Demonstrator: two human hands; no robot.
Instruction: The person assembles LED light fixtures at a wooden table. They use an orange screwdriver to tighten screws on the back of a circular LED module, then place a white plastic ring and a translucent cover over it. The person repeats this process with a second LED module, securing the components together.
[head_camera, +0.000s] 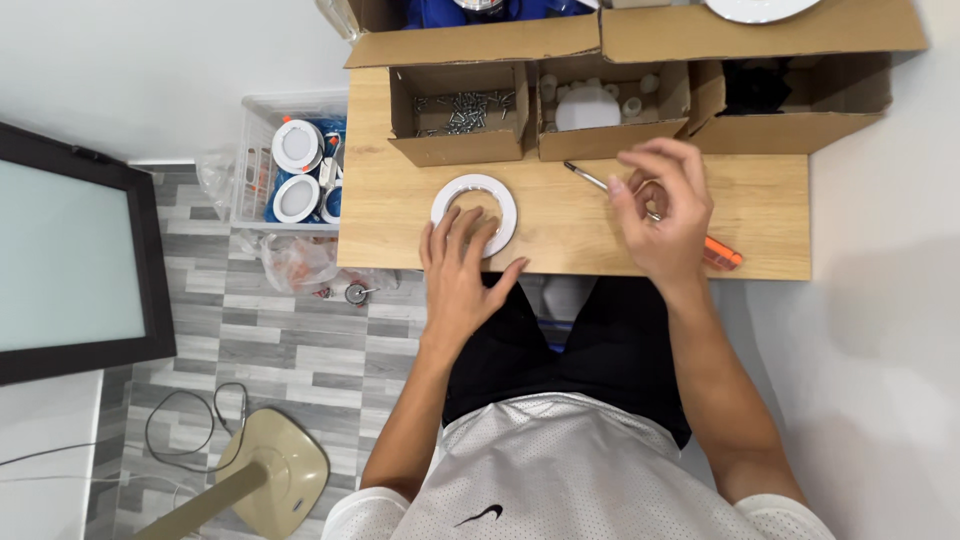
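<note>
Overhead view, seated person at small wooden table (760, 215).

Far left: clear bin (262, 160) beside table, holding round white fittings.

Left hand (462, 262) flat, fingers spread and open, pressing white ring (474, 212) onto tabletop; ring partly under fingertips.

Behind ring: cardboard box of screws (462, 112), then box of white parts (600, 105).

Right hand (662, 205) raised, fingers curled loosely; cannot tell whether it pinches anything.

Screwdriver (690, 235) lies under right hand, long axis diagonal, tip up-left, orange handle lower-right. Right hand nearer it.

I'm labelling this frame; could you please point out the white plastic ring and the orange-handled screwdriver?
white plastic ring (473, 185): head view, far rim.
orange-handled screwdriver (722, 254): head view, orange handle end.
</note>
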